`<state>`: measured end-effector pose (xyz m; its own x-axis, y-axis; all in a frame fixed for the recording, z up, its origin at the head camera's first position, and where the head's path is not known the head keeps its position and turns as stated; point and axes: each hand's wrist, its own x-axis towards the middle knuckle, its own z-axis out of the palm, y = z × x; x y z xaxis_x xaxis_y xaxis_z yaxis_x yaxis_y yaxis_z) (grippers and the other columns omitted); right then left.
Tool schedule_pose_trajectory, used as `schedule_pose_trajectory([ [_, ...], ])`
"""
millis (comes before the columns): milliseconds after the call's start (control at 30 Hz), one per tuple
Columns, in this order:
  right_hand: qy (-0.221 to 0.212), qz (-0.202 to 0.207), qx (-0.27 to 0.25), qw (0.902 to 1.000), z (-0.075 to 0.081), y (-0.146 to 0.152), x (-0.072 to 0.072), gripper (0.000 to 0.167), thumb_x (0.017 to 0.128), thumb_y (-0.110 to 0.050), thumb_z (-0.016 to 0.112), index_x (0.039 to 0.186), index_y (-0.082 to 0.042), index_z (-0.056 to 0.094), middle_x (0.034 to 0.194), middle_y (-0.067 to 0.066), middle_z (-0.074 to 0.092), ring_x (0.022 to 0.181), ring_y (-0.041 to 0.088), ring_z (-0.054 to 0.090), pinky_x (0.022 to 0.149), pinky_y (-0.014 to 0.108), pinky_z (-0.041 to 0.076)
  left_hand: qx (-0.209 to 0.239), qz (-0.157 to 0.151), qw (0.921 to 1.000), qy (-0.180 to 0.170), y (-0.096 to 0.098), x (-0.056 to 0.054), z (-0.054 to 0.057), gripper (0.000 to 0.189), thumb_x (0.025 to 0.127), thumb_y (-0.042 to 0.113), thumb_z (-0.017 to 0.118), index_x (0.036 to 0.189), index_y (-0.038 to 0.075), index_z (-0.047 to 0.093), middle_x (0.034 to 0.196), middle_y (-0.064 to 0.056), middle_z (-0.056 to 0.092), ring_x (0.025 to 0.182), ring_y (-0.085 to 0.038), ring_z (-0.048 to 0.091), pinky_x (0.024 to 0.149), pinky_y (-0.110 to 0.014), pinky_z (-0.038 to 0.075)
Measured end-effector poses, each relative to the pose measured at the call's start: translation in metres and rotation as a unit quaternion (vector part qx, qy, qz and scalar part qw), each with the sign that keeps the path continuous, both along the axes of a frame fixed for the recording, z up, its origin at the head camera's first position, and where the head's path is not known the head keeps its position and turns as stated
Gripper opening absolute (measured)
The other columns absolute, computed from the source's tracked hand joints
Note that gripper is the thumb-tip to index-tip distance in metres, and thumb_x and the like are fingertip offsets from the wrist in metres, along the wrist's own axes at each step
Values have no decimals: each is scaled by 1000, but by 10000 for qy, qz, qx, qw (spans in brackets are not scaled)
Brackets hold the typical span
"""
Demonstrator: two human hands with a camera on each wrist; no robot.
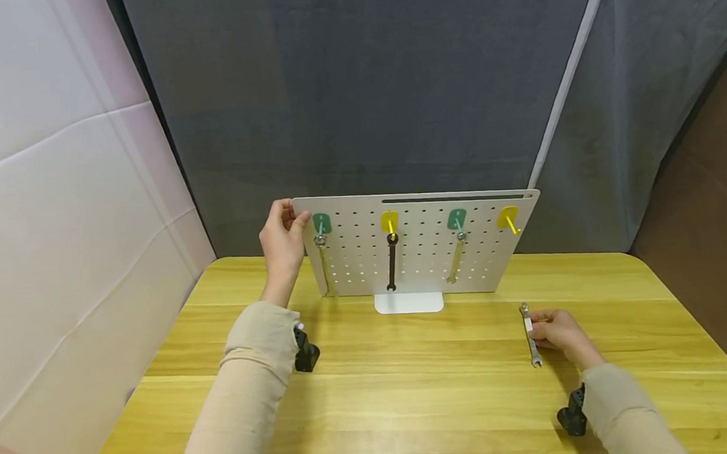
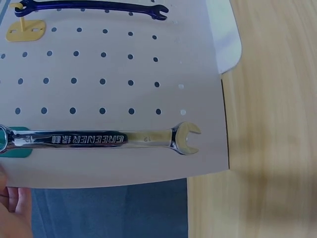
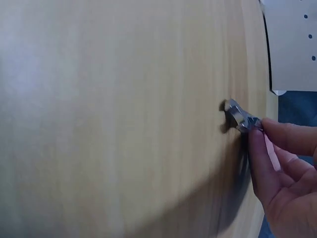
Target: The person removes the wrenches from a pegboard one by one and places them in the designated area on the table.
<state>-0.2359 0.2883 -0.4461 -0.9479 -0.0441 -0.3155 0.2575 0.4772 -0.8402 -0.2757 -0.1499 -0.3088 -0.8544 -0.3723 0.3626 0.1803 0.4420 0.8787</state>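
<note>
My left hand (image 1: 282, 248) grips the upper left corner of a white pegboard (image 1: 427, 261), thumb on the front and fingers behind the edge. Between thumb and fingers, my right hand (image 1: 563, 335) pinches a silver combination wrench (image 1: 533, 345) to the right of the board. Its open end (image 3: 237, 115) faces the right wrist camera. Three wrenches hang on the board: a silver one (image 2: 99, 139) at the left, a dark one (image 1: 393, 263) on a yellow hook (image 1: 389, 220), and another silver one (image 1: 456, 260) on a green hook (image 1: 456, 218).
A yellow hook (image 1: 508, 219) at the board's right end bears nothing. The board stands on a white foot (image 1: 408, 303) at the back of the wooden table (image 1: 409, 389). Behind hangs a dark grey curtain (image 1: 362, 83); a pale fabric wall (image 1: 77, 187) rises at the left.
</note>
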Motion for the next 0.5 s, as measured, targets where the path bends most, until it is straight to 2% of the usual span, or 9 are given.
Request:
schedule_pose_trajectory([
  [133, 69, -88, 203, 9997, -3, -1, 0, 47, 89, 3, 53, 129, 24, 38, 122, 40, 49, 84, 9, 62, 81, 34, 56, -5, 10, 10000, -27, 0, 0, 0, 27, 94, 15, 58, 116, 1, 53, 114, -19, 61, 101, -27, 56, 91, -38, 48],
  [300, 110, -298, 197, 9993, -2, -3, 1, 44, 87, 5, 55, 125, 24, 43, 108, 33, 58, 77, 7, 61, 75, 30, 57, 41, 0, 10000, -44, 0, -1, 0, 27, 95, 15, 57, 117, 1, 52, 114, -19, 60, 100, -26, 56, 90, -37, 48],
  [500, 17, -468, 195, 9987, 0, -4, 3, 39, 88, 4, 55, 121, 22, 46, 91, 18, 63, 70, 6, 61, 67, 26, 56, 86, -27, 9999, -95, 0, 0, 0, 27, 95, 15, 56, 118, 1, 51, 115, -19, 59, 101, -26, 55, 91, -37, 48],
])
